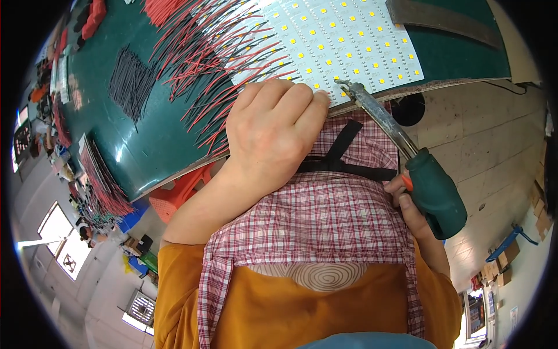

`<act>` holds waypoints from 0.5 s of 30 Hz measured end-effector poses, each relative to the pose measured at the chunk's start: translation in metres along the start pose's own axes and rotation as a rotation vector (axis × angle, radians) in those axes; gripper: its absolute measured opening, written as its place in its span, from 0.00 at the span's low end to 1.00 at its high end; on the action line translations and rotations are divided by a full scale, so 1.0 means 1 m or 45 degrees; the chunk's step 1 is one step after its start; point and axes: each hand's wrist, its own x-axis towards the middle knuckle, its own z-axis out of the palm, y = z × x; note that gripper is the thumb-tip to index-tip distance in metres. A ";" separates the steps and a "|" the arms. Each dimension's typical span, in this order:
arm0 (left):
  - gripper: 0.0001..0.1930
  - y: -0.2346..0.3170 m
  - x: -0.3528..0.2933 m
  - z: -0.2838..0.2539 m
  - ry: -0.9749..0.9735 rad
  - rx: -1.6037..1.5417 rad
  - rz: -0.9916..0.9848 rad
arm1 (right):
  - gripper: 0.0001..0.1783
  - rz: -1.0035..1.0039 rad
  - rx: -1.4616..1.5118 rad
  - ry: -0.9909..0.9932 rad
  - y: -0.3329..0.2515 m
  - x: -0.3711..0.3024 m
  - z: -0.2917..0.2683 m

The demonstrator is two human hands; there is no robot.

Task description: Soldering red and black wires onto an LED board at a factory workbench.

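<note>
My right hand [408,208] is wrapped round the green handle of a soldering iron [437,189]. The iron's metal tip reaches over the near edge of a white LED circuit board sheet [366,55], which is dotted with yellow LEDs. My left hand [276,125] rests at that same edge, to the left of the tip, with its fingers curled under. What its fingertips pinch, if anything, is hidden beneath the knuckles. Pairs of red and black wires [203,75] fan out leftward from the sheet, some right beside my left hand.
A bundle of black wires [132,84] lies on the green tabletop [157,139]. Towards the upper right a dark curved metal bar [444,22] sits across the sheet's corner. A red plastic stool [177,195] stands below the table edge. More wired strips [104,174] are at the left.
</note>
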 end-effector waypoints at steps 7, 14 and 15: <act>0.08 -0.005 0.005 0.005 0.084 -0.071 -0.131 | 0.09 -0.182 -0.231 -0.055 -0.006 0.008 -0.001; 0.10 -0.003 0.004 0.005 0.075 0.002 -0.081 | 0.07 -0.234 -0.348 -0.070 -0.007 0.013 -0.001; 0.10 -0.003 0.004 0.005 0.076 0.002 -0.082 | 0.07 -0.279 -0.477 -0.111 -0.009 0.014 -0.002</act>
